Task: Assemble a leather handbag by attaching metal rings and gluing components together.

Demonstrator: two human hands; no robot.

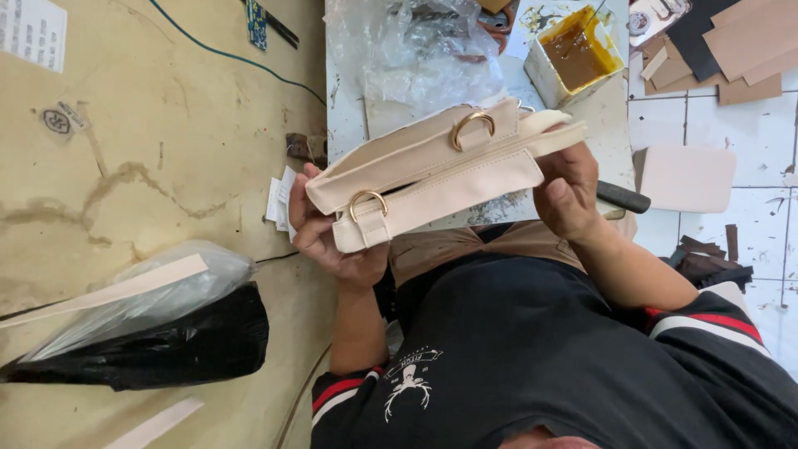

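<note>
Gripping cream leather bag (432, 170) at both ends above lap: left hand (332, 237) fingers curled around left end, right hand (569, 195) pinched right edge. Two gold rings (472, 129) on stitched straps. Amber glue tub (575, 51) far right.

At frame centre, both hands hold a cream leather handbag (432, 170) with two gold metal rings. The left hand (332, 237) cups its lower-left end; the right hand (569, 187) grips its right end. Upper right, an open white tub of brown glue (573, 50) stands on the pale worktable (349, 100).
</note>
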